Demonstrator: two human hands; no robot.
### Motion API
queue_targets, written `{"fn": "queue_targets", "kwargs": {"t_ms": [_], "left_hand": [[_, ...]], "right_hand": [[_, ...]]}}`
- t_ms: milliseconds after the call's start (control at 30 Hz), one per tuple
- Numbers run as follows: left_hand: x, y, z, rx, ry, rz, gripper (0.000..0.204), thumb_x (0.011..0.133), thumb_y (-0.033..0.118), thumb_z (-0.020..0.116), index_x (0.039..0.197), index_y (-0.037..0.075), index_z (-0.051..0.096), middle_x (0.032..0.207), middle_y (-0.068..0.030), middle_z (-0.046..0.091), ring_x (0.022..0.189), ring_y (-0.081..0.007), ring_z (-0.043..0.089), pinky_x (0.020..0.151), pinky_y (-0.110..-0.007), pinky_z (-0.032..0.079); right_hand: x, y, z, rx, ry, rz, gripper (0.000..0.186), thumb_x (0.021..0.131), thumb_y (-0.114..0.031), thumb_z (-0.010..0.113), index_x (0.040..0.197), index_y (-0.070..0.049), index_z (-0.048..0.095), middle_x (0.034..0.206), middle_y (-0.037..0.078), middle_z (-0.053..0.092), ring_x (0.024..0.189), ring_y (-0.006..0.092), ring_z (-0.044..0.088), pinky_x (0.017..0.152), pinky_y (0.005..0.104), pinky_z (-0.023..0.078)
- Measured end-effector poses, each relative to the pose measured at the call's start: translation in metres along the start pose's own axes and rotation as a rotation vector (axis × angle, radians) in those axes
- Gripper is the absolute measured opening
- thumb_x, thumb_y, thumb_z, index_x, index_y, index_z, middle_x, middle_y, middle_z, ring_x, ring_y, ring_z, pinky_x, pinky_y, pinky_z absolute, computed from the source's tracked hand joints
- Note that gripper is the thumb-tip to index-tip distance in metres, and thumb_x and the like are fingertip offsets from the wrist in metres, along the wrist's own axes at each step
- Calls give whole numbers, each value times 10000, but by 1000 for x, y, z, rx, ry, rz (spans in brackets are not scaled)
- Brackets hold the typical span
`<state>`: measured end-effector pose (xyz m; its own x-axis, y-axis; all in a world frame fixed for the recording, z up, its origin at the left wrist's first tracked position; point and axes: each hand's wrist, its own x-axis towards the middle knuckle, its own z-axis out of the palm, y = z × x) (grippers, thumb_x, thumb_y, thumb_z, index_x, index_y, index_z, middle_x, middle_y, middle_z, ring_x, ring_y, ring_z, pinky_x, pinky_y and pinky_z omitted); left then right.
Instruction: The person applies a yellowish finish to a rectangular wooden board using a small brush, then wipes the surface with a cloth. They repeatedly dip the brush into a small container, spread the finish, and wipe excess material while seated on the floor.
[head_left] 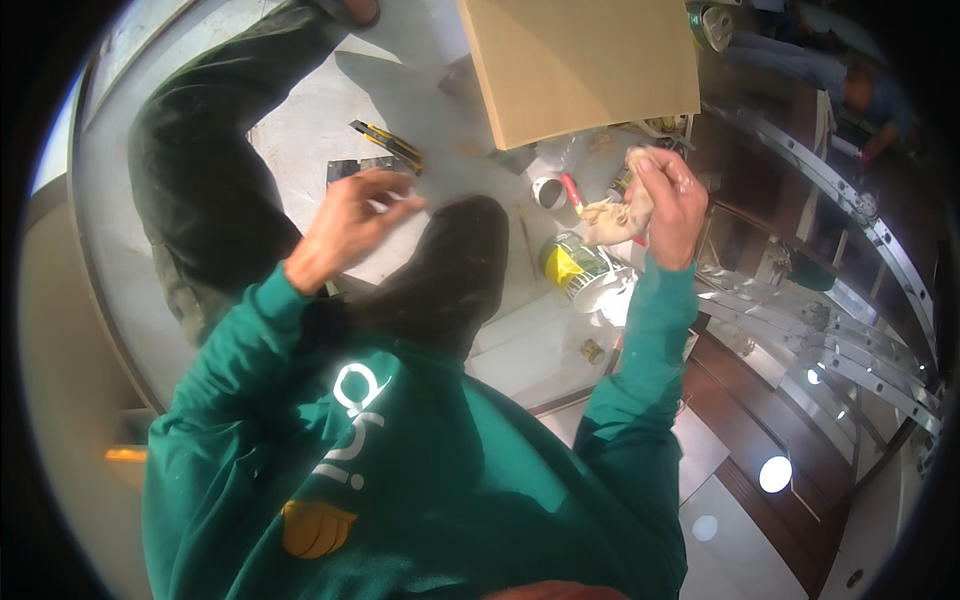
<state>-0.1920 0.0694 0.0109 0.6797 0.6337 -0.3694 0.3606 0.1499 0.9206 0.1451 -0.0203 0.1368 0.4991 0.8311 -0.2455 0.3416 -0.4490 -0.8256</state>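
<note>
My right hand (676,205) is closed on a pale, stained rag (618,222), which hangs from the fingers toward the left. Below the rag stands a tin can (572,262) with a yellow and green label. A red-handled tool (571,190), perhaps a brush, reaches up beside the cloth; its far end is hidden. My left hand (355,228) hovers above my bent leg, fingers loosely curled and apart, with nothing visible in it. Just beyond it lie a dark flat piece (352,170) and a yellow and black utility knife (391,146).
A light wooden panel (590,72) stands ahead, its lower edge near my right hand. Left of the rag is a white ring-shaped item (547,192). Another can (714,28) sits past the panel. Metal ladders (850,200) fill the right side, where another person (858,88) is partly visible.
</note>
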Motion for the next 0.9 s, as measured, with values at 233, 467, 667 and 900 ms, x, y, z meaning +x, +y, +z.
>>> {"fn": "queue_targets", "kwargs": {"t_ms": [233,467,667,900], "left_hand": [[-17,-34,-38,-25,155,-195,341,947,269,742,1103,-35,735,938,-159,758,843,-199,708,754,-337,554],[-13,-45,-32,-34,172,-164,368,947,292,741,1085,-49,733,910,-163,751,817,-211,694,736,-350,544],[-14,-42,-35,-10,188,-153,372,933,305,749,1072,-40,739,920,-161,750,805,-213,686,717,-357,541],[-13,-42,-34,-9,168,-165,362,928,305,751,1051,-36,746,954,-162,756,843,-235,715,724,-359,556]], "right_hand": [[73,4,-12,-650,-92,-227,192,899,-206,734,1019,-58,755,914,120,757,808,196,725,754,312,553],[101,2,-11,-858,-257,-405,153,866,-230,725,971,-125,761,890,94,737,838,319,706,752,398,552],[114,3,-2,-1080,-334,-331,173,862,-230,744,983,-106,749,909,81,755,827,277,721,752,362,560],[105,-1,16,-1038,-369,-463,111,859,-180,743,937,-102,730,891,62,736,795,286,707,698,365,550]]}}
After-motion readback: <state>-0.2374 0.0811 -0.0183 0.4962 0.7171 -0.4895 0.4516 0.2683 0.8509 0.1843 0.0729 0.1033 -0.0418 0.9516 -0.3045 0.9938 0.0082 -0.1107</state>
